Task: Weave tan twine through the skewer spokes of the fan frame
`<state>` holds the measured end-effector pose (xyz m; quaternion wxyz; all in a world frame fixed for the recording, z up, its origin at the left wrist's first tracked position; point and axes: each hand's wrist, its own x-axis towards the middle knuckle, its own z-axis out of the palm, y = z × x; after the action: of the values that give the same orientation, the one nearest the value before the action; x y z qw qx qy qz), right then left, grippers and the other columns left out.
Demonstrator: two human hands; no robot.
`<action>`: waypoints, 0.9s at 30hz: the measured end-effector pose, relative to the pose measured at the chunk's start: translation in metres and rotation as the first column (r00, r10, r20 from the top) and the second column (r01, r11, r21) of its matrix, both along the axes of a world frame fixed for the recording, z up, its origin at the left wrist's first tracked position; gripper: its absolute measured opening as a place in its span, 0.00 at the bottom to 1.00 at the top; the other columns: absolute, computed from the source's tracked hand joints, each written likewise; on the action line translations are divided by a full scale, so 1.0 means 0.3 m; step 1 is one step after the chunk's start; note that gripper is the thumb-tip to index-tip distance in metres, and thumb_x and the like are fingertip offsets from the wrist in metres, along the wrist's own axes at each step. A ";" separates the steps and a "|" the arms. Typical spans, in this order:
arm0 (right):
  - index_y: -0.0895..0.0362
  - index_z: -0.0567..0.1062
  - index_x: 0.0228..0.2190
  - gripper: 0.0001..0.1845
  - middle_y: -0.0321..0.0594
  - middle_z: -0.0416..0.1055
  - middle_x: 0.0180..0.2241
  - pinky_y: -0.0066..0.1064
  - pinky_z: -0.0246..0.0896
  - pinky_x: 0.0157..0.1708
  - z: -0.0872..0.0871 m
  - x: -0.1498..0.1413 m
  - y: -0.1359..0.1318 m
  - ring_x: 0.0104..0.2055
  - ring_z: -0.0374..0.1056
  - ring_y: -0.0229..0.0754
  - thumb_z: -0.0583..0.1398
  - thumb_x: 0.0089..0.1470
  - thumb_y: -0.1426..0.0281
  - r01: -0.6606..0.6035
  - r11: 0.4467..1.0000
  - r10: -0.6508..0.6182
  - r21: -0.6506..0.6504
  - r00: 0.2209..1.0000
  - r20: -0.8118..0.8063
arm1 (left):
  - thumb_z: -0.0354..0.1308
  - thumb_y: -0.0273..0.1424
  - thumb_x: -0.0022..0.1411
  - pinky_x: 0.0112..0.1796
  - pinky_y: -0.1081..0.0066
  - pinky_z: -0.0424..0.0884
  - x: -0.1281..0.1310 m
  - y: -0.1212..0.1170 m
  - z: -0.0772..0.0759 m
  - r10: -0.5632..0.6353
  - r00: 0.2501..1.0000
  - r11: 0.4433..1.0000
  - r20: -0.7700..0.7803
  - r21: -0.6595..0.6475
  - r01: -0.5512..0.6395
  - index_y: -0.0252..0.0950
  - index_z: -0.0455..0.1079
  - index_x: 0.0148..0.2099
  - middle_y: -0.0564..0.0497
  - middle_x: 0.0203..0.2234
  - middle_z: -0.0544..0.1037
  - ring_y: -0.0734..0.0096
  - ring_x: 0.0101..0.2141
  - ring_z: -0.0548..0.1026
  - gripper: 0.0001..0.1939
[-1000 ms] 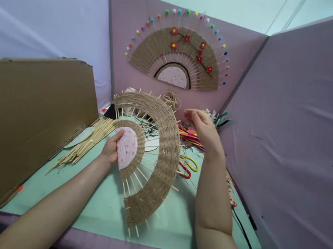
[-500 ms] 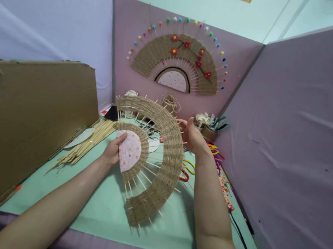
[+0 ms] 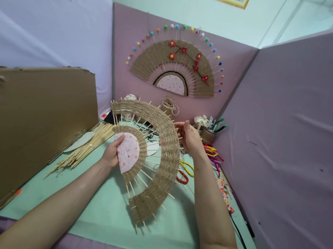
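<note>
A half-round woven fan [image 3: 169, 154] of brown cord over thin sticks is held tilted above the table, its curved edge toward the right. My left hand [image 3: 112, 152] grips its straight side, thumb on the pink dotted half-circle [image 3: 128, 152] and the other fingers behind. At the upper right of the outer band is my right hand [image 3: 190, 138], fingers stretched toward the stick ends and partly hidden by the fan's edge. Bare sticks show between the inner and outer woven bands, and stick tips poke out past the rim.
A finished-looking fan [image 3: 151, 61] with red flowers and coloured pompoms hangs on the back panel. Bundled sticks [image 3: 90, 146] lie left, beside a cardboard sheet [image 3: 27, 127]. Twine [image 3: 167, 106], a holder with pens [image 3: 211, 133], pipe cleaners [image 3: 212, 152] and red and yellow loops [image 3: 182, 177] are behind and right.
The view has tilted up slightly, so the background sits lower. The fan and both hands keep nearly the same pose, with the fan shifted a little left in the picture.
</note>
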<state>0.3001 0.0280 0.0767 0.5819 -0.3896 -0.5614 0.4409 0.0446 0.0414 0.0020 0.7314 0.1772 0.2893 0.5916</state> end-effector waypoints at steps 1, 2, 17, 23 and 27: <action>0.56 0.74 0.33 0.31 0.37 0.67 0.25 0.25 0.54 0.22 -0.004 0.003 -0.003 0.24 0.60 0.34 0.55 0.43 0.41 0.000 1.000 0.000 -0.001 1.000 -0.003 | 0.49 0.26 0.62 0.30 0.68 0.76 0.001 0.000 -0.001 0.000 1.000 1.000 -0.003 -0.001 0.000 0.30 0.71 0.40 0.45 0.23 0.80 0.66 0.24 0.79 0.10; 0.56 0.74 0.32 0.31 0.37 0.68 0.25 0.25 0.55 0.22 -0.009 0.005 -0.005 0.24 0.61 0.34 0.55 0.43 0.42 -0.002 1.000 0.002 -0.004 1.000 -0.002 | 0.49 0.26 0.62 0.30 0.68 0.76 0.001 0.000 -0.003 -0.001 1.000 1.000 -0.003 0.003 0.001 0.30 0.72 0.39 0.45 0.23 0.80 0.66 0.24 0.79 0.10; 0.59 0.77 0.28 0.16 0.37 0.72 0.26 0.26 0.59 0.27 -0.034 -0.002 0.002 0.28 0.64 0.36 0.60 0.44 0.59 0.233 0.964 -0.259 0.128 0.932 0.252 | 0.52 0.26 0.61 0.41 0.61 0.73 0.002 0.023 -0.017 0.069 0.998 0.998 0.011 0.013 -0.069 0.28 0.70 0.46 0.44 0.26 0.80 0.63 0.28 0.79 0.13; 0.60 0.76 0.26 0.12 0.37 0.71 0.23 0.27 0.58 0.26 -0.046 0.009 0.014 0.25 0.63 0.36 0.59 0.45 0.63 0.312 0.921 -0.381 0.234 0.845 0.374 | 0.51 0.25 0.61 0.40 0.63 0.74 0.006 0.025 -0.023 0.084 0.996 0.995 0.009 0.044 -0.084 0.29 0.72 0.38 0.45 0.25 0.80 0.65 0.28 0.79 0.08; 0.59 0.76 0.26 0.10 0.39 0.71 0.25 0.29 0.59 0.31 -0.040 0.005 0.004 0.27 0.64 0.37 0.57 0.48 0.66 0.327 0.841 -0.522 0.431 0.700 0.487 | 0.52 0.25 0.61 0.39 0.63 0.74 0.009 0.024 -0.022 0.104 0.995 0.994 0.004 0.031 -0.104 0.29 0.71 0.39 0.45 0.25 0.80 0.65 0.27 0.79 0.08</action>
<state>0.3017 0.0292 0.0647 0.5197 -0.5293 -0.6683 0.0557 0.0472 0.0485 -0.0047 0.6970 0.1727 0.2879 0.6336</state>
